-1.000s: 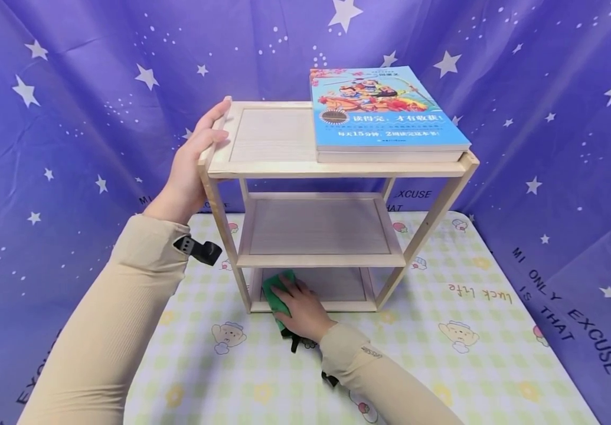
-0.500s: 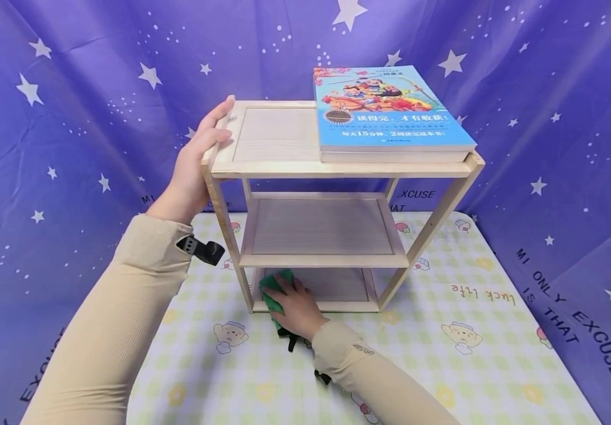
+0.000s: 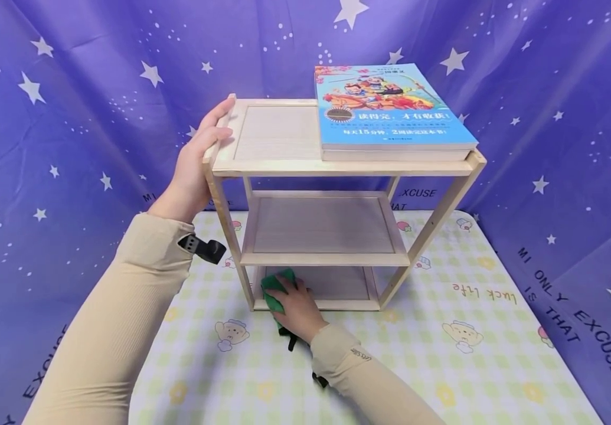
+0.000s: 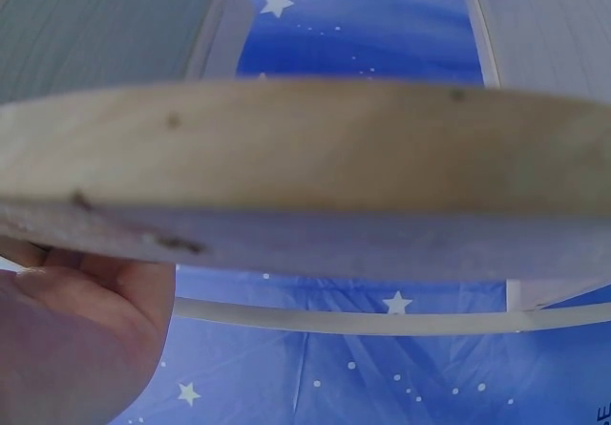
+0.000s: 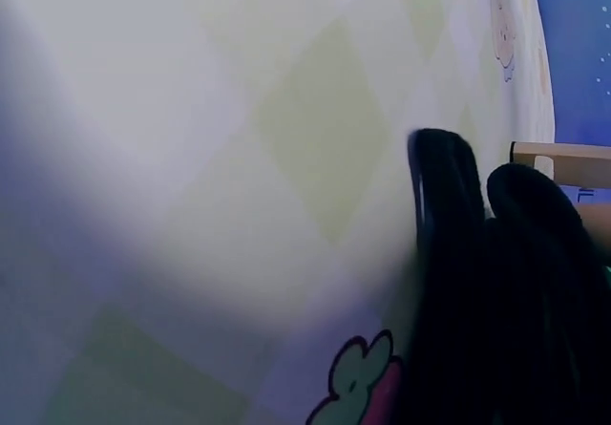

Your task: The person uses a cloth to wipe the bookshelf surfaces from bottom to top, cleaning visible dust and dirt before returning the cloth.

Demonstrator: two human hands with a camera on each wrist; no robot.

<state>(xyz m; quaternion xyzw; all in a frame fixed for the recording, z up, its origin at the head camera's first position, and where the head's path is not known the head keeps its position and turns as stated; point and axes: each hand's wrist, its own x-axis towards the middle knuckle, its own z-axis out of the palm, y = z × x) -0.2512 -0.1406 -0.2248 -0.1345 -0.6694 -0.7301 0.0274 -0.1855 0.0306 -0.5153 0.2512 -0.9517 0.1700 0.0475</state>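
A small three-tier wooden shelf [image 3: 275,133] stands upright in the head view. My left hand [image 3: 190,162] grips the left end of its top board, two digits lying over the edge; part of that hand [image 4: 81,339] shows beside the wooden bar in the left wrist view. Low down, my right hand [image 3: 300,310] holds a folded green cloth [image 3: 270,286] against the left part of the bottom board [image 3: 342,283]. The right wrist view hides the cloth's contact behind dark straps.
A thick blue picture-covered book [image 3: 395,118], or a stack of them, lies on the right half of the top board. The middle board [image 3: 321,224] hangs just above the right hand. A checkered tablecloth [image 3: 406,366] lies beneath; starry purple curtains [image 3: 71,88] surround it.
My right hand and the cloth shift slightly left, then a little back, over the bottom board. My left hand keeps its place on the shelf. The whole view drifts slightly.
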